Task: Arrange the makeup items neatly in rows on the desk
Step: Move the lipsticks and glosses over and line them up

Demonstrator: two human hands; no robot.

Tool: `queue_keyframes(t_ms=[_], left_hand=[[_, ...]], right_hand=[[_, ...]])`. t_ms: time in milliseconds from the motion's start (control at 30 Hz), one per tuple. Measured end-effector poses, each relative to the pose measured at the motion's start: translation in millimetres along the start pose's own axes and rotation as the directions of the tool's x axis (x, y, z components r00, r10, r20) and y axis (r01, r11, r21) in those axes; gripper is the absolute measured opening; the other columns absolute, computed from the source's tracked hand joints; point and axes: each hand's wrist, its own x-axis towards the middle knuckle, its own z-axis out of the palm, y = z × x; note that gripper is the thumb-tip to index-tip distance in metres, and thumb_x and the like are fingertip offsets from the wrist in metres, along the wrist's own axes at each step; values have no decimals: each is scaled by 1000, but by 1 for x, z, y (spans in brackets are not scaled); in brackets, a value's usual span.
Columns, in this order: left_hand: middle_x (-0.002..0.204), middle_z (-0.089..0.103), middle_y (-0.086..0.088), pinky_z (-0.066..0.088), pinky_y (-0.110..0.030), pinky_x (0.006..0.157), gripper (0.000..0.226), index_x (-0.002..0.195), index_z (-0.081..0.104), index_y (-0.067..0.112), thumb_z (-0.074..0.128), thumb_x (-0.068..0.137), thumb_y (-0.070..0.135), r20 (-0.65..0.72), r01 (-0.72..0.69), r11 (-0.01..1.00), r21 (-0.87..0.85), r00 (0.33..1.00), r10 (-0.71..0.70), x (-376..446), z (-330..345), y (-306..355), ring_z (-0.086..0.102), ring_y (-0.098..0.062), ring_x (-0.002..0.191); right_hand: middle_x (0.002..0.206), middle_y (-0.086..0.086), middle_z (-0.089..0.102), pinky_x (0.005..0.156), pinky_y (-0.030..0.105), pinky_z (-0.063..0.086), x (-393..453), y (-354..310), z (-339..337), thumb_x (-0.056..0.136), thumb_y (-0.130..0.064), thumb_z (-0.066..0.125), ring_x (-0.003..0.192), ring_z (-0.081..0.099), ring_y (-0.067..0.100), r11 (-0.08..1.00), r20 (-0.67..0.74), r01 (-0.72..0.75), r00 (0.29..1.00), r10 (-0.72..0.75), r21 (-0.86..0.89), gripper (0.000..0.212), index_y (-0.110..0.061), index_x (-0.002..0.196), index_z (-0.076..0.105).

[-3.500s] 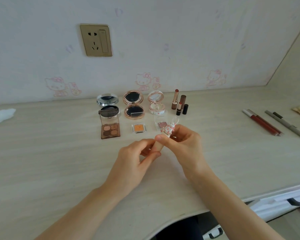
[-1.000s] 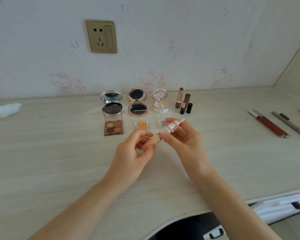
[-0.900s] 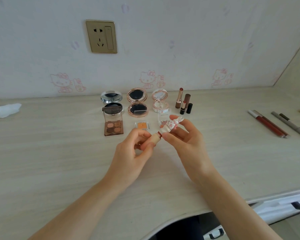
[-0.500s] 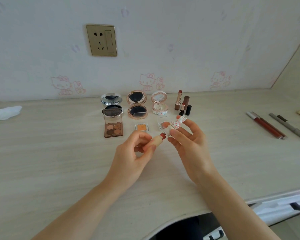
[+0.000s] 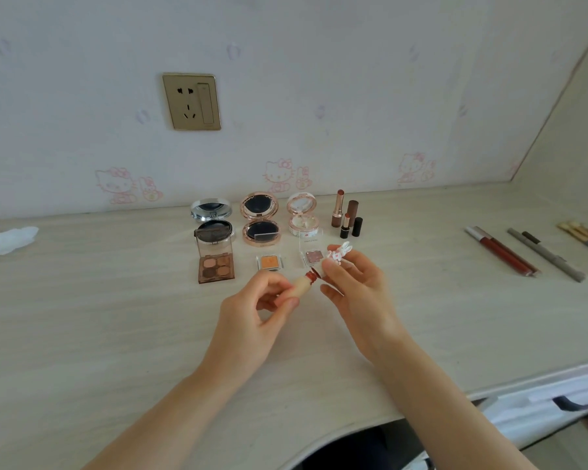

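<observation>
My left hand (image 5: 252, 317) grips a small beige lip-gloss tube (image 5: 302, 284) with a red threaded neck, held above the desk's middle. My right hand (image 5: 357, 290) pinches its white rabbit-shaped cap (image 5: 339, 254) a little to the upper right, apart from the tube. Behind my hands, open items stand in rows: a silver compact (image 5: 211, 212), a rose-gold compact (image 5: 260, 218), a pale compact (image 5: 302, 213), a brown eyeshadow palette (image 5: 215, 262), an orange single shadow (image 5: 269, 262), a mauve single shadow (image 5: 313, 256) and uncapped lipsticks (image 5: 346, 215).
Red lip-gloss sticks (image 5: 499, 251), grey pencils (image 5: 545, 254) and brushes (image 5: 582, 237) lie at the right of the desk (image 5: 116, 317). A crumpled white tissue (image 5: 7, 239) sits far left. A wall socket (image 5: 191, 101) is above. The desk's front edge curves in at the bottom.
The rabbit cap has come off the tube: my right hand drew it up and to the right, exposing the red neck. My left hand still holds the tube.
</observation>
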Motion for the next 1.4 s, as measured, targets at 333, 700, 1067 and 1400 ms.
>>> queue_keyframes(t_ms=[333,700,1067,1400], left_hand=[[83,67,13,46,-13,70,19,91,64,25,75,80,15,15,-11,999,51,1000,10,-3,4,5,63,-9,74],[112,58,9,46,-12,78,36,104,70,13,83,70,11,195,-299,950,87,941,278,16,47,15,58,2,87],[107,63,2,48,-19,79,13,93,72,9,70,80,7,333,-378,896,234,897,292,38,100,17,61,-8,82],[112,66,-3,36,-11,90,16,100,72,10,67,85,10,306,-342,885,316,920,247,41,106,4,62,-16,99]], right_hand=[[95,1,74,77,29,52,5,-3,-8,89,-12,64,86,68,15,997,-14,-42,999,43,59,20,-12,110,63],[88,5,68,71,27,48,36,-38,-58,85,-9,69,83,69,22,976,54,-195,978,201,-100,22,-6,106,65],[85,7,66,82,36,54,85,-53,-77,81,-7,73,76,67,21,858,104,-247,940,325,-450,28,-3,108,65],[73,7,62,51,23,34,114,-47,-61,73,-18,81,67,49,19,630,49,-155,954,294,-761,26,-8,95,74]])
